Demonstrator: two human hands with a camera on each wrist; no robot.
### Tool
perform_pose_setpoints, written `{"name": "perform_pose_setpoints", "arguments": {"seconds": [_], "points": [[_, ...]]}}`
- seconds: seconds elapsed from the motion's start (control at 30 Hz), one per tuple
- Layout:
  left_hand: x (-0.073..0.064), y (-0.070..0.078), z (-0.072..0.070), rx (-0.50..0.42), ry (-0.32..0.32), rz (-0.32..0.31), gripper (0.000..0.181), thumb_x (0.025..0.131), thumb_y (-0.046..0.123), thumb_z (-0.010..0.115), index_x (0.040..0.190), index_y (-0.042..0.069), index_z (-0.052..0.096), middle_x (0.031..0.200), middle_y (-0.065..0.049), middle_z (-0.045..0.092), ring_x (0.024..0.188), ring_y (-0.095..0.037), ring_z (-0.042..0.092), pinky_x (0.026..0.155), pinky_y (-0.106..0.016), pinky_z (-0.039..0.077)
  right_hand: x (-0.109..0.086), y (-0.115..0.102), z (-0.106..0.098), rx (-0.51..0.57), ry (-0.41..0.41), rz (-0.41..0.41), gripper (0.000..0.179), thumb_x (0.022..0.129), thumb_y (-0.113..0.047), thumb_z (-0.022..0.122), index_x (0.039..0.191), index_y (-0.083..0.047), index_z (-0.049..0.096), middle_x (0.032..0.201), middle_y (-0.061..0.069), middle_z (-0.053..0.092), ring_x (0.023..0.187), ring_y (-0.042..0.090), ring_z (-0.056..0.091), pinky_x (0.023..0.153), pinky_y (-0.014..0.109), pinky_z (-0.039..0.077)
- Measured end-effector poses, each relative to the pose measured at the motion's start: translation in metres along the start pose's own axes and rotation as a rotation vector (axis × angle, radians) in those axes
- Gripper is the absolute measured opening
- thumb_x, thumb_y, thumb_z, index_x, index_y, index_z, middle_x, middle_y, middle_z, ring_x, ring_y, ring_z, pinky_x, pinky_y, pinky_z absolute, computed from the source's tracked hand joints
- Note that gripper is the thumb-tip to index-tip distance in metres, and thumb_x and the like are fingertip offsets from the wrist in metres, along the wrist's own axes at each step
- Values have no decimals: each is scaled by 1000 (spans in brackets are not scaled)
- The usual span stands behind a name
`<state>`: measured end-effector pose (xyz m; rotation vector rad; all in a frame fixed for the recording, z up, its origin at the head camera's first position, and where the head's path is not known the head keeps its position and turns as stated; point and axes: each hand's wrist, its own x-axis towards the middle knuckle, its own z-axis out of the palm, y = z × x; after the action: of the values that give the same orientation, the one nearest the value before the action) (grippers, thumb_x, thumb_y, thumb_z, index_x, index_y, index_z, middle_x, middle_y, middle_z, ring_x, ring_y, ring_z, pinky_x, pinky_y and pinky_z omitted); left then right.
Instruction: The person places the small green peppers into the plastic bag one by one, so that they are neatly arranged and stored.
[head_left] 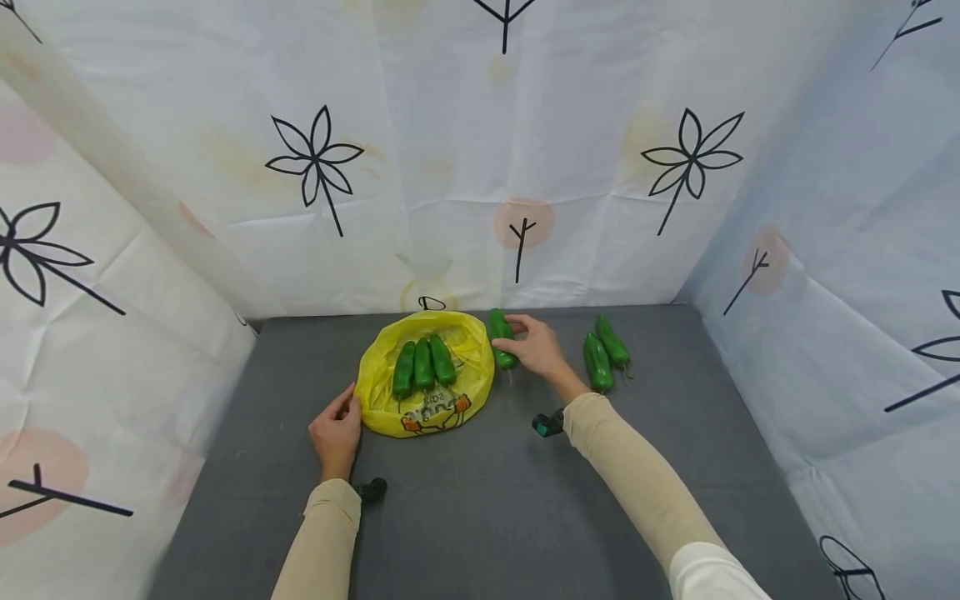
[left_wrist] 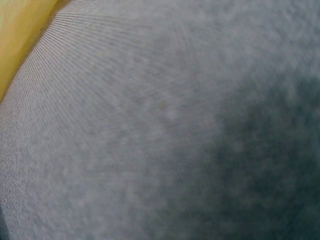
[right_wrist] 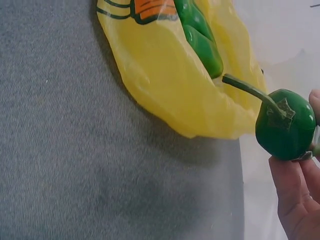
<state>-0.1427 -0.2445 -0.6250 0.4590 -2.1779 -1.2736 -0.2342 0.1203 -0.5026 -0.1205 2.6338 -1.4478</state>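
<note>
A yellow plastic bag [head_left: 474,358] lies spread open on the dark table, with several green peppers [head_left: 423,364] side by side inside it. At the bag's left edge, my left hand [head_left: 335,429] pinches the rim between thumb and fingers. My right hand [head_left: 538,346] grips a green pepper [head_left: 497,327] just beyond the bag's right edge. From the right wrist, that pepper [right_wrist: 285,135] shows its stem end toward the camera, and a second, paler stem pokes out near the fingers [right_wrist: 292,187]. The left wrist view catches only a strip of the bag [left_wrist: 20,35].
Two more green peppers [head_left: 597,362] lie on the grey table [head_left: 465,517] to the right of my right hand. White cloth walls [head_left: 450,192] with printed flowers enclose the table at the back and sides. Small dark devices [head_left: 549,423] are strapped at both wrists.
</note>
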Motion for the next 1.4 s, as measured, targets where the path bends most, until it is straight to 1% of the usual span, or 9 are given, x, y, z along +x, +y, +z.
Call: {"name": "perform_pose_setpoints", "arguments": {"seconds": [0.17, 0.33, 0.43, 0.6, 0.77, 0.97, 1.17, 1.27, 1.4], "points": [[-1, 1, 0, 11, 1, -5, 24, 95, 25, 69, 116, 23, 80, 93, -9, 80, 64, 10, 50, 63, -8, 37, 3, -6, 8, -4, -19, -14, 65, 91, -43, 75, 146, -17, 56, 134, 13, 65, 107, 28, 71, 78, 36, 61], [-1, 3, -1, -5, -7, -15, 24, 94, 24, 70, 116, 22, 80, 93, -9, 80, 65, 9, 51, 62, -8, 37, 8, -12, 16, 1, -17, -12, 63, 91, -43, 75, 145, -18, 57, 135, 12, 65, 113, 28, 68, 81, 38, 60], [-1, 2, -1, -7, -9, -26, 25, 94, 25, 69, 116, 22, 80, 94, -9, 80, 65, 8, 51, 63, -8, 37, 11, -17, 21, 23, -12, -17, 62, 90, -42, 76, 144, -18, 57, 133, 11, 65, 114, 28, 67, 82, 39, 60], [-1, 0, -1, -9, -7, -24, 25, 94, 24, 68, 117, 23, 80, 95, -9, 80, 65, 10, 51, 63, -8, 38, 16, -24, 29, 54, -8, -16, 62, 90, -41, 77, 144, -17, 57, 130, 11, 66, 114, 28, 67, 82, 38, 60], [-2, 1, -1, -3, -1, -27, 25, 94, 23, 68, 117, 22, 80, 95, -10, 80, 65, 10, 51, 63, -7, 38, 21, -27, 39, 61, -25, -2, 64, 91, -40, 76, 147, -18, 54, 135, 12, 64, 114, 28, 67, 83, 37, 61], [0, 5, -1, -2, -11, -32, 25, 94, 25, 69, 117, 22, 80, 97, -9, 80, 66, 10, 52, 63, -8, 38, 24, -33, 50, 50, -20, -18, 62, 92, -36, 75, 148, -19, 53, 139, 13, 61, 116, 29, 66, 84, 39, 60], [1, 6, 0, 9, -10, -28, 25, 94, 25, 69, 117, 22, 80, 97, -8, 80, 66, 9, 52, 63, -8, 38, 25, -31, 61, 62, -32, -8, 62, 94, -34, 74, 149, -20, 51, 141, 13, 59, 115, 29, 66, 82, 37, 60], [0, 7, -1, 12, -9, -28, 25, 94, 25, 69, 116, 22, 80, 97, -7, 80, 66, 9, 52, 63, -7, 38, 25, -28, 65, 61, -39, 0, 63, 94, -33, 74, 150, -19, 50, 141, 14, 59, 117, 29, 64, 83, 37, 60], [-1, 7, -1, 22, -4, -29, 25, 94, 25, 68, 117, 21, 80, 97, -8, 80, 66, 9, 51, 63, -7, 37, 23, -27, 70, 24, -57, -12, 64, 94, -32, 74, 151, -15, 49, 141, 15, 60, 120, 31, 64, 86, 41, 59]]}}
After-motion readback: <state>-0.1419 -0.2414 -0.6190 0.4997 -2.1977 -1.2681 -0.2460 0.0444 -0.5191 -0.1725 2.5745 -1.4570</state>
